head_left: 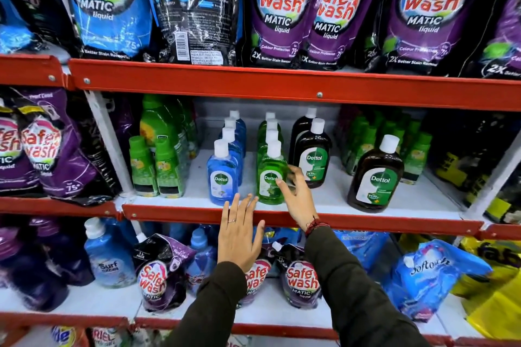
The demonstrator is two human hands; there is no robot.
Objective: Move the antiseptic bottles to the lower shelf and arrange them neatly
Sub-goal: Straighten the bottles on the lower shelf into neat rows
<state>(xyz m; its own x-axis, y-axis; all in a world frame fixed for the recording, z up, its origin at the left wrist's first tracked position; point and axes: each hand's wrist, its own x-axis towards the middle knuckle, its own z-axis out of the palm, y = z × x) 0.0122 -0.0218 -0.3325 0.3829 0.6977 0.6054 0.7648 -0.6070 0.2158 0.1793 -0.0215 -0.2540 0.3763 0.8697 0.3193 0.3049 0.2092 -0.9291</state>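
The right hand [296, 197] curls loosely round the front green bottle [270, 177], squaring its row. The left hand [239, 231] hovers open, empty, beside it.

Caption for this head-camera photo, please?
Right hand touches the front green Dettol bottle; left hand hovers open.

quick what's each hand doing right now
Left hand: open, fingers spread, holding nothing.
Right hand: open, fingertips at the green bottle, not gripping it.

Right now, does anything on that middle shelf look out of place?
One brown bottle stands alone to the right, apart from the other brown ones. The blue and green rows run straight. Nothing looks spilled.
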